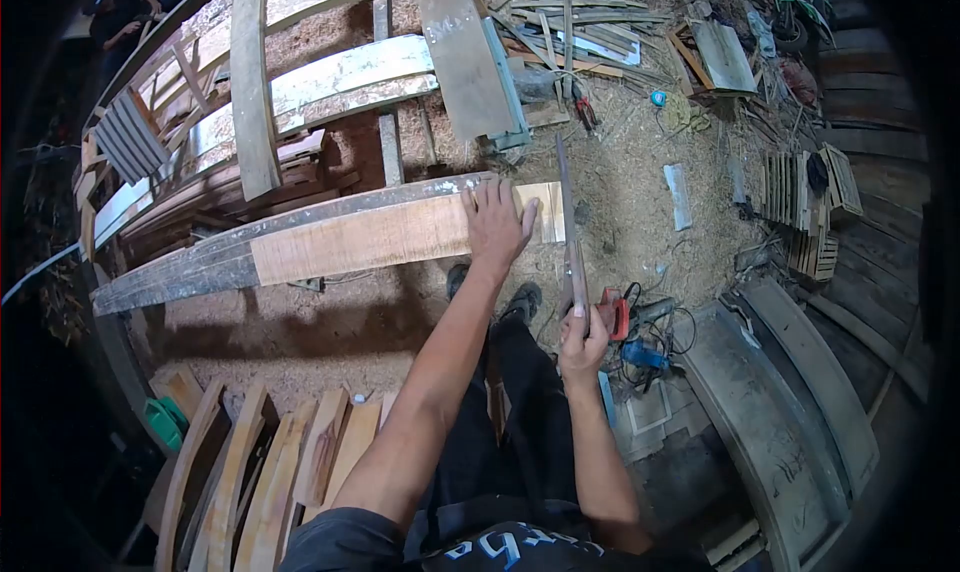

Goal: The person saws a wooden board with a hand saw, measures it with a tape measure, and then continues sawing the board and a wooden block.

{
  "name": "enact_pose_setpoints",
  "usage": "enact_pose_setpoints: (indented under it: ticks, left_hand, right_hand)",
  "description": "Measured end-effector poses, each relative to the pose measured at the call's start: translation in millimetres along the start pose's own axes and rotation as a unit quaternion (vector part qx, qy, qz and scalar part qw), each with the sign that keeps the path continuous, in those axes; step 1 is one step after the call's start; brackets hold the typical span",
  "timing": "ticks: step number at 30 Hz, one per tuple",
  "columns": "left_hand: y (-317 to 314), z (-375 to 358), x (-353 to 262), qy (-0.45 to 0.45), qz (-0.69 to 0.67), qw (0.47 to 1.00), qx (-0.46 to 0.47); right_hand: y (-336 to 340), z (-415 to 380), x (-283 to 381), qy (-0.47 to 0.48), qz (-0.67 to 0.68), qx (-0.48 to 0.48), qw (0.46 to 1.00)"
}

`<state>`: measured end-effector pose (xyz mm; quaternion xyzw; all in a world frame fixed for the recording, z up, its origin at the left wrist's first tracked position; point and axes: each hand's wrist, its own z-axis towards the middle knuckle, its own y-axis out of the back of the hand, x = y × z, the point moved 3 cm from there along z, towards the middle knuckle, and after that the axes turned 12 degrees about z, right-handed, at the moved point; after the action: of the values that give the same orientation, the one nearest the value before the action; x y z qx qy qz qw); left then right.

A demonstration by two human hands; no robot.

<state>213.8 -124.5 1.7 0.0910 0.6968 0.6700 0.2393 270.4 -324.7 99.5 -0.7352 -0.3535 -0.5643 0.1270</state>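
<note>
A long plank (370, 238) with a fresh, light wood face and a grey weathered left end lies across the view. My left hand (496, 222) rests on it near its right end, palm down with fingers spread. My right hand (583, 339) is wrapped round the lower end of a long, narrow tool (571, 212), perhaps a saw seen edge-on. The tool stands just beyond the plank's right end and reaches past its far edge. Whether it touches the wood I cannot tell.
Curved boards (265, 472) stand at the lower left beside a green object (163, 422). A red tool (614, 314) and a blue tool (643, 354) lie right of my right hand. Scrap wood (590, 22) covers the far floor. A person (125, 22) is at the upper left.
</note>
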Motion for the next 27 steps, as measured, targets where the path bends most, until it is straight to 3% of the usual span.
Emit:
enact_pose_setpoints:
  ticks: [5, 6, 10, 13, 16, 22, 27]
  left_hand:
    - [8.2, 5.1, 16.8, 0.011, -0.001, 1.000, -0.019]
    - [6.6, 5.2, 24.6, 0.035, 0.007, 0.998, 0.044]
    - [6.8, 6.5, 49.4, 0.114, 0.080, 0.989, -0.039]
    - [1.0, 11.5, 50.0, 0.222, 0.103, 0.968, -0.051]
    - [9.3, 16.2, 44.1, 0.249, 0.061, 0.966, 0.027]
    - [5.4, 15.7, 44.3, 0.249, 0.073, 0.966, 0.016]
    - [3.9, 16.8, 43.8, 0.248, 0.092, 0.964, 0.019]
  right_hand:
    - [8.5, 13.7, 10.2, 0.012, -0.024, 0.042, 0.999]
    - [6.2, 17.1, 15.3, 0.004, -0.013, 0.052, 0.999]
    - [10.0, 20.9, 16.0, 0.015, -0.035, 0.073, 0.997]
    - [14.7, 21.8, 25.6, 0.012, -0.026, 0.069, 0.997]
    - [18.7, 28.9, 47.3, 0.025, -0.048, 0.080, 0.995]
    - [15.7, 54.2, 36.2, -0.093, -0.055, 0.103, 0.989]
    - [35.9, 17.3, 101.3, -0.078, -0.078, 0.095, 0.989]
